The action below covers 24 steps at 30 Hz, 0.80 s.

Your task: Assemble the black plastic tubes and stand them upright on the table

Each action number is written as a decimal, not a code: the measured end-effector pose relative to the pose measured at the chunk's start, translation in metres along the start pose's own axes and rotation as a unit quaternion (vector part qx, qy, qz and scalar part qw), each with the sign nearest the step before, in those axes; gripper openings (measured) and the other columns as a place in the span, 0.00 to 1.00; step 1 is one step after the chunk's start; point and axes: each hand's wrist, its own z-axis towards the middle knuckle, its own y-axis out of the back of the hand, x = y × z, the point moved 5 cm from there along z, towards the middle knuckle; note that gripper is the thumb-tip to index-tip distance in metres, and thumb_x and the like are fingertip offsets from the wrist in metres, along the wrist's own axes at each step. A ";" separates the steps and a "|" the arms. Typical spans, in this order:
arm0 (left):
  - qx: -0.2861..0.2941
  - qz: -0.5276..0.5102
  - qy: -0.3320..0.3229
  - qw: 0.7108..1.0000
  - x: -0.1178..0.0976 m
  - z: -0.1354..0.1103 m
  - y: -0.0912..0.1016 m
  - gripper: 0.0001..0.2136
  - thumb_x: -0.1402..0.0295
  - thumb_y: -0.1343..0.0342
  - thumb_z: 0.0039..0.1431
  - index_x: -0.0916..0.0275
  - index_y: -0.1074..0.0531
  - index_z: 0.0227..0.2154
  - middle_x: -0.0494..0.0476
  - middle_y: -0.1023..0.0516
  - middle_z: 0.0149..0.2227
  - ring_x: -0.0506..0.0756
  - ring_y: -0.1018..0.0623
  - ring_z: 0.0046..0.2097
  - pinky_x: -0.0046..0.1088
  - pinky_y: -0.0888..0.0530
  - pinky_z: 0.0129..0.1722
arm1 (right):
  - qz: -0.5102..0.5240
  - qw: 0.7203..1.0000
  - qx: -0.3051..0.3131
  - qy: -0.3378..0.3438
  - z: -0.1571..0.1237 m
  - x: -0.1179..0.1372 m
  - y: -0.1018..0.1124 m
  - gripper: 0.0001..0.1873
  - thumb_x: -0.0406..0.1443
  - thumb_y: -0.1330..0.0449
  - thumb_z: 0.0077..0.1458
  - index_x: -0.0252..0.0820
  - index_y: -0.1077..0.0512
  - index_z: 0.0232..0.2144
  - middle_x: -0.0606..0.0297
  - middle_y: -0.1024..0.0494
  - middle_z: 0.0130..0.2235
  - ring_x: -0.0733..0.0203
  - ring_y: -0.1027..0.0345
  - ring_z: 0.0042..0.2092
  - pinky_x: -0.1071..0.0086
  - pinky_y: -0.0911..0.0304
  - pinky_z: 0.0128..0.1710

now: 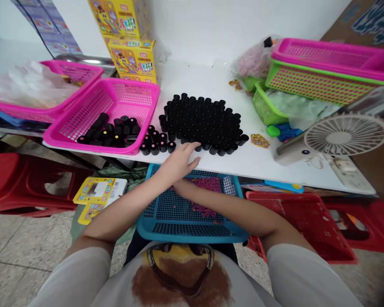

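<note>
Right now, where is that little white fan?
In the head view the white fan lies at the right end of the white table, just below the green basket and above a red crate.

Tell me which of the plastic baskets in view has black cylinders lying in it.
The pink basket at the table's front left edge: black cylinders lie in its near corner.

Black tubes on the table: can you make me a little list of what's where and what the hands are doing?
black tubes: standing packed together on the white table
pink basket: holds more tubes, lying down
left hand: open, fingertips at the front edge of the tubes
right hand: hidden under the left one, over the blue basket
blue basket: on the lap, small pink bits inside
fan: at the right
</note>
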 end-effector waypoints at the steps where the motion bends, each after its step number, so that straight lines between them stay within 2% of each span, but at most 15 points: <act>1: 0.010 -0.019 0.033 0.999 -0.001 0.007 -0.009 0.23 0.69 0.42 0.71 0.66 0.33 0.65 0.68 0.23 0.59 0.62 0.21 0.58 0.42 0.23 0.61 | 0.001 1.000 -0.001 -0.008 0.000 0.002 0.000 0.20 0.30 0.48 0.73 0.40 0.25 0.61 0.52 0.18 0.59 0.50 0.24 0.59 0.56 0.32 0.63; 3: 0.017 -0.028 0.085 0.996 0.000 0.019 -0.023 0.22 0.70 0.42 0.70 0.69 0.33 0.64 0.70 0.23 0.57 0.64 0.19 0.55 0.43 0.22 0.57 | -0.003 1.000 0.004 -0.030 0.000 0.007 0.001 0.22 0.29 0.49 0.73 0.42 0.26 0.64 0.53 0.20 0.62 0.49 0.25 0.60 0.57 0.33 0.64; 5: 0.016 -0.024 0.099 0.995 0.002 0.028 -0.030 0.20 0.70 0.43 0.70 0.69 0.32 0.62 0.71 0.23 0.55 0.65 0.18 0.53 0.45 0.21 0.54 | -0.007 0.999 0.011 -0.048 -0.002 0.011 0.002 0.22 0.28 0.45 0.71 0.39 0.26 0.63 0.51 0.21 0.62 0.47 0.24 0.60 0.57 0.32 0.62; 7: 0.015 -0.024 0.094 0.995 0.003 0.034 -0.031 0.17 0.71 0.43 0.70 0.68 0.30 0.59 0.70 0.23 0.54 0.65 0.18 0.51 0.44 0.20 0.51 | -0.012 0.998 0.021 -0.065 -0.003 0.013 0.005 0.19 0.28 0.41 0.69 0.38 0.24 0.60 0.51 0.19 0.59 0.48 0.22 0.56 0.56 0.29 0.59; 10: 0.027 -0.034 0.068 0.997 0.003 0.034 -0.028 0.12 0.75 0.42 0.67 0.65 0.28 0.52 0.68 0.23 0.54 0.63 0.18 0.51 0.39 0.21 0.50 | -0.022 0.995 0.039 -0.086 -0.002 0.014 0.010 0.13 0.33 0.37 0.70 0.38 0.23 0.55 0.56 0.17 0.52 0.55 0.20 0.49 0.56 0.24 0.53; 12: 0.045 -0.046 0.045 0.997 0.003 0.031 -0.025 0.11 0.77 0.39 0.65 0.64 0.27 0.49 0.64 0.21 0.51 0.60 0.17 0.48 0.36 0.22 0.49 | -0.032 0.994 0.049 -0.093 0.000 0.015 0.014 0.12 0.35 0.36 0.70 0.38 0.24 0.54 0.58 0.18 0.51 0.57 0.21 0.48 0.56 0.22 0.52; 15: 0.069 -0.063 0.030 0.995 0.008 0.025 -0.019 0.15 0.75 0.36 0.61 0.63 0.27 0.50 0.59 0.18 0.45 0.56 0.18 0.39 0.32 0.23 0.43 | -0.043 0.993 0.057 -0.091 0.000 0.021 0.020 0.12 0.31 0.35 0.68 0.37 0.23 0.53 0.56 0.18 0.51 0.55 0.20 0.48 0.56 0.23 0.51; 17: 0.067 -0.071 0.028 0.995 0.015 0.020 -0.015 0.18 0.74 0.35 0.60 0.63 0.28 0.53 0.59 0.17 0.45 0.54 0.19 0.36 0.31 0.24 0.41 | -0.038 0.995 0.056 -0.079 -0.009 0.028 0.028 0.10 0.25 0.35 0.65 0.35 0.21 0.48 0.52 0.17 0.50 0.53 0.20 0.47 0.58 0.24 0.51; 19: 0.062 -0.083 0.010 0.995 0.021 0.016 -0.012 0.19 0.73 0.36 0.60 0.63 0.27 0.54 0.59 0.17 0.44 0.52 0.20 0.35 0.29 0.25 0.40 | -0.017 0.997 0.053 -0.051 -0.027 0.036 0.042 0.07 0.24 0.36 0.63 0.35 0.19 0.40 0.51 0.16 0.47 0.53 0.19 0.46 0.62 0.25 0.50; 20: 0.062 -0.091 -0.006 0.994 0.024 0.014 -0.012 0.19 0.72 0.35 0.60 0.63 0.26 0.54 0.57 0.17 0.41 0.52 0.21 0.34 0.28 0.25 0.40 | -0.001 0.998 0.052 -0.034 -0.039 0.040 0.052 0.06 0.25 0.36 0.64 0.37 0.19 0.38 0.54 0.15 0.45 0.54 0.19 0.45 0.63 0.26 0.50; 22: 0.070 -0.114 -0.035 0.990 0.027 0.009 -0.013 0.18 0.71 0.36 0.61 0.62 0.25 0.54 0.52 0.20 0.34 0.51 0.22 0.32 0.27 0.26 0.38 | 0.037 0.999 0.034 -0.004 -0.063 0.042 0.079 0.07 0.30 0.37 0.68 0.42 0.18 0.40 0.62 0.15 0.42 0.59 0.20 0.43 0.66 0.26 0.49; 23: 0.077 -0.128 -0.043 0.988 0.028 0.007 -0.014 0.18 0.70 0.36 0.61 0.62 0.25 0.54 0.50 0.22 0.32 0.51 0.23 0.31 0.27 0.26 0.37 | 0.055 0.998 -0.006 0.004 -0.073 0.039 0.097 0.09 0.32 0.39 0.70 0.44 0.18 0.43 0.63 0.15 0.42 0.60 0.21 0.43 0.65 0.26 0.50; 24: 0.081 -0.143 -0.046 0.985 0.029 0.005 -0.016 0.19 0.69 0.36 0.62 0.62 0.25 0.55 0.48 0.23 0.29 0.51 0.23 0.30 0.26 0.27 0.36 | 0.086 0.990 -0.113 0.017 -0.082 0.035 0.120 0.08 0.34 0.38 0.69 0.45 0.17 0.43 0.63 0.16 0.43 0.59 0.21 0.44 0.63 0.26 0.49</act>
